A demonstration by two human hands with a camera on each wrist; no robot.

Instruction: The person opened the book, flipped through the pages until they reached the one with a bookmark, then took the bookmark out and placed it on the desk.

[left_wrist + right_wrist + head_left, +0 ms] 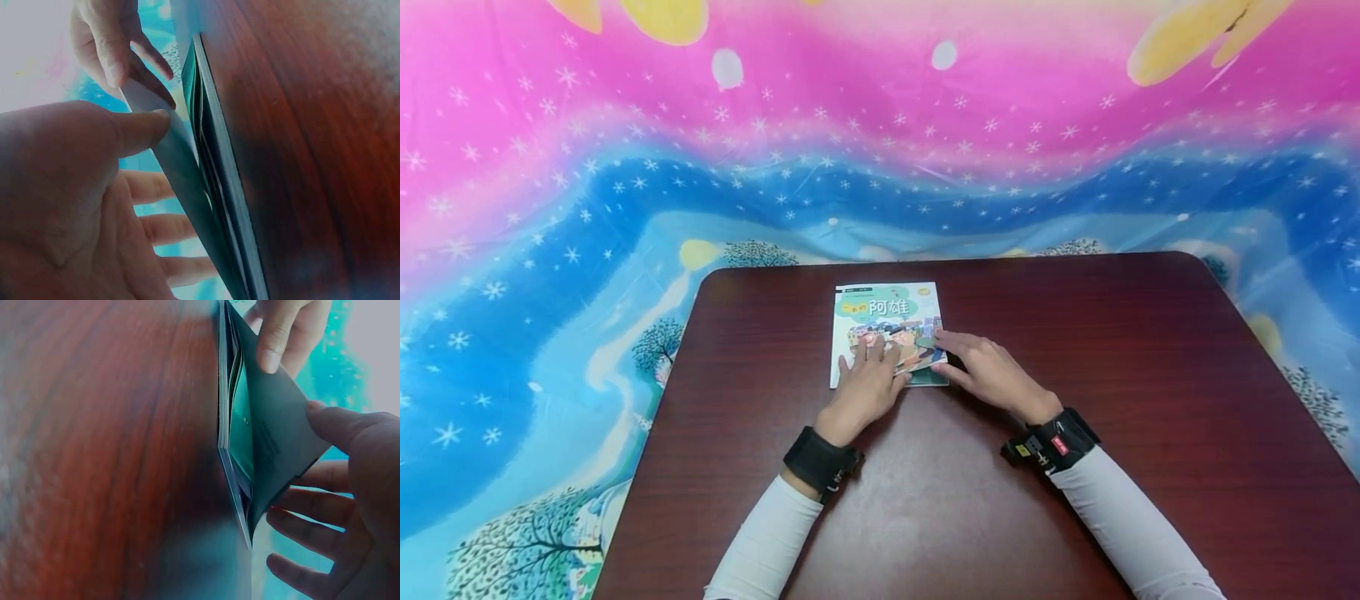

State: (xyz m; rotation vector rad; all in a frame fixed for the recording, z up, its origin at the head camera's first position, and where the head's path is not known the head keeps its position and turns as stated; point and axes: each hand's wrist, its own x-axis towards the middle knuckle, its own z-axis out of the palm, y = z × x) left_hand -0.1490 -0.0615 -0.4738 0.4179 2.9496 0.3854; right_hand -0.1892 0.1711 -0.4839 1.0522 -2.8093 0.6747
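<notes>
Near the head view's centre, your left hand (863, 392) and right hand (994, 371) pinch the lifted cover (281, 422) of a book (887, 305), fingers (879, 347) fairly straight.

In the head view, bright, fairly even light was recorded on the cloth (865, 175); a soft, pale glare was noted on the table (970, 500), and a faint shadow was cast beneath the right hand (996, 375). The finest print on the book (887, 321) was rendered illegible. In both wrist views, haze and a bluish cast were observed. The cloth was washed out nearly to white at one upper corner. The table's grain was softly blurred, and deep shadow was found alongside the book.
</notes>
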